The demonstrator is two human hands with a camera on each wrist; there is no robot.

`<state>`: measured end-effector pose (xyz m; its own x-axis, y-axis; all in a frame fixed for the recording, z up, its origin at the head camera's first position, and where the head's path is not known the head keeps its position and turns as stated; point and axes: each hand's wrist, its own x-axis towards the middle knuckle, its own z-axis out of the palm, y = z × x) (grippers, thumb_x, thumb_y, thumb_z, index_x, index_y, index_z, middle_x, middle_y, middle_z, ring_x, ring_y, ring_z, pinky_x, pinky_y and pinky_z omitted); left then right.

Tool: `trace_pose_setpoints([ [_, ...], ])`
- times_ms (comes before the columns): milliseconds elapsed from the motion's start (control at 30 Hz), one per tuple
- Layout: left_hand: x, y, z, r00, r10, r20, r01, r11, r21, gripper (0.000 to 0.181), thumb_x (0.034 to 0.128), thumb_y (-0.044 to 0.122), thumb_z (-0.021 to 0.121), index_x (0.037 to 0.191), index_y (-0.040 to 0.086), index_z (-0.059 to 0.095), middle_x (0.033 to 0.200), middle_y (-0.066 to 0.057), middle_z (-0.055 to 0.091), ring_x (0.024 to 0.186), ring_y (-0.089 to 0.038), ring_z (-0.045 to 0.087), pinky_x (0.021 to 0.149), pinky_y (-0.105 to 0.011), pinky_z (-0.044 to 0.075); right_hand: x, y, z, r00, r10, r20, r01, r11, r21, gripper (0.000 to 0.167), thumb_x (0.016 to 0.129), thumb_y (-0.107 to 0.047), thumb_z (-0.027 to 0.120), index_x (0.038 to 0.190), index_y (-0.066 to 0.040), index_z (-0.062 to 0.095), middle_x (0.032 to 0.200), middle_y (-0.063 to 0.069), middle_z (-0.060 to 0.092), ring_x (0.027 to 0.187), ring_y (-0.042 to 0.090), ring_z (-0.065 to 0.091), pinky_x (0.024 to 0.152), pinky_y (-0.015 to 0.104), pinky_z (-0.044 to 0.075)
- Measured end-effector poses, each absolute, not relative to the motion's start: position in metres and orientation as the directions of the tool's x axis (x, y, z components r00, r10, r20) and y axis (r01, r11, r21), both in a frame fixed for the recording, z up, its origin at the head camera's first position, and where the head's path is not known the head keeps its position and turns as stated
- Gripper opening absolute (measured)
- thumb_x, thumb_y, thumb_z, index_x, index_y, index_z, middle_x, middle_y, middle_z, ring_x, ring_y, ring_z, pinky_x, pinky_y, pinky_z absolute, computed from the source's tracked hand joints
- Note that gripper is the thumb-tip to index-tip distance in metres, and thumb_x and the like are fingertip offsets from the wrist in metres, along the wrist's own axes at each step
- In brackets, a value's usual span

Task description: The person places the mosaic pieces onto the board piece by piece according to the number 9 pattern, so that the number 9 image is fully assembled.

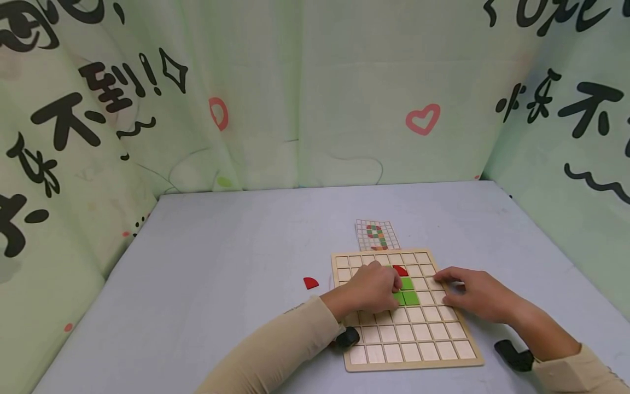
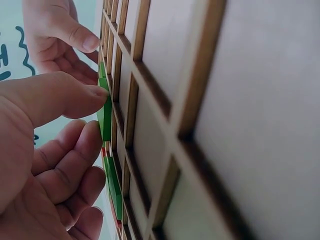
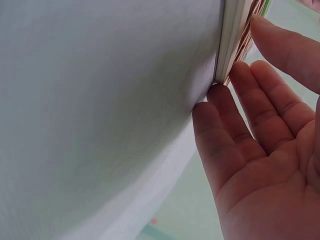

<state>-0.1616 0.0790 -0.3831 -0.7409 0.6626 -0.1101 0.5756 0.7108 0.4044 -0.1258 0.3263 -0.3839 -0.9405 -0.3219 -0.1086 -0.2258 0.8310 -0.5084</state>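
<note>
A wooden grid board (image 1: 413,365) lies on the table, with green square tiles (image 1: 410,298) and a red quarter-round tile (image 1: 401,271) in its upper middle cells. My left hand (image 1: 371,287) is over the board's left half. In the left wrist view its thumb and index finger pinch a green tile (image 2: 104,117) at the grid; its other fingers curl beneath. My right hand (image 1: 479,293) rests at the board's right edge. In the right wrist view, nearly straight fingers (image 3: 220,130) touch the board's side (image 3: 231,40), the thumb over its top. The left hand hides some cells.
Beyond the board's far edge lies a pattern card (image 1: 376,234) printed with a coloured grid figure. A loose red quarter-round tile (image 1: 310,283) is on the table (image 1: 236,262), left of the board. Printed curtains (image 1: 344,109) stand around the table's back and sides.
</note>
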Motion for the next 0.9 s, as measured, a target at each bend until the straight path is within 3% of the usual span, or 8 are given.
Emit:
trace_pose_setpoints([
  [900,-0.1599,0.0742,-0.3828,-0.733,0.675,-0.087,0.601,0.702,0.383,0.020,0.0860,0.019,0.076,0.105,0.022,0.076,0.087,0.019,0.063,0.083,-0.003,0.046,0.072,-0.018,0.038,-0.1259,0.3257,-0.3834,-0.942,-0.316,-0.116,-0.219,0.837,-0.502,0.042,0.086,-0.018,0.076,0.123,-0.003,0.064,0.124,0.019,0.063,0.115,0.039,0.059,0.091,0.052,0.050],
])
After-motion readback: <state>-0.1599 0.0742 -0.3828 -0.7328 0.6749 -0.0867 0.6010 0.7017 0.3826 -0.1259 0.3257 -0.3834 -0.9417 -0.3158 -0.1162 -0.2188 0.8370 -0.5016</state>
